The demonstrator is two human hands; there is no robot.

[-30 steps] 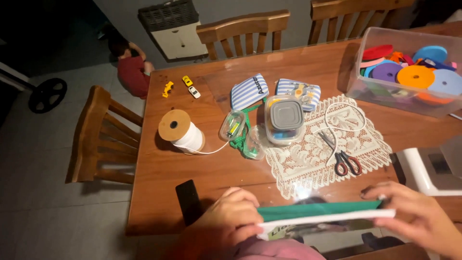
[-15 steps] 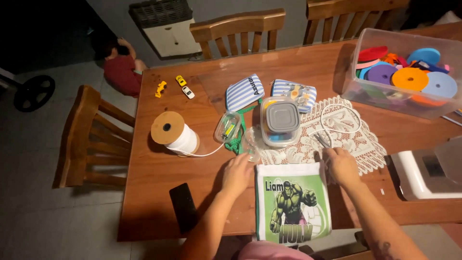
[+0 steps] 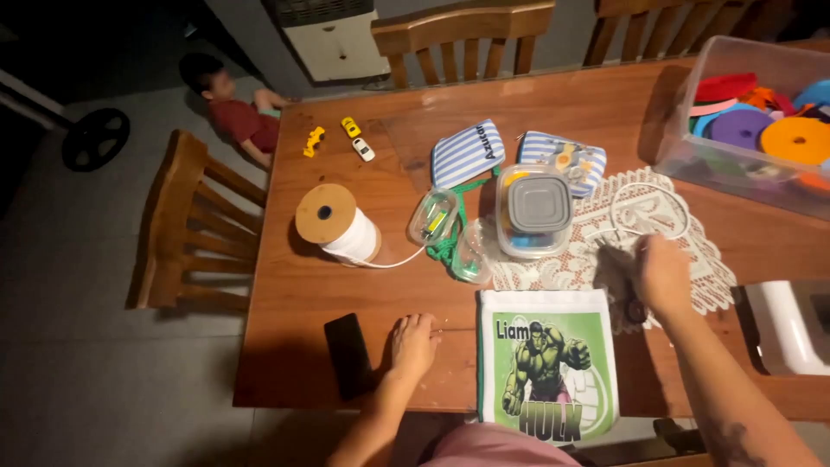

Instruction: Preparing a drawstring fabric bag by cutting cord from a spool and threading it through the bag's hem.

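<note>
Head view, left hand [image 3: 413,343] flat, fingers spread on table [image 3: 294,346], right hand [image 3: 664,275] curled over scissors [image 3: 634,309], grip unclear

Right hand [image 3: 661,275] blurred, covering something dark on the lace mat [image 3: 692,259]; can't tell what. Bag [image 3: 547,363] bottom hidden by pink cloth [image 3: 497,445]. Bin [image 3: 761,121] and white machine [image 3: 791,324] cut off at right edge.

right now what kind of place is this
Likely a home dining room used for crafts: a wooden table with wooden chairs, a lace doily, a spool of white cord and a clear bin of ribbon rolls.
</note>
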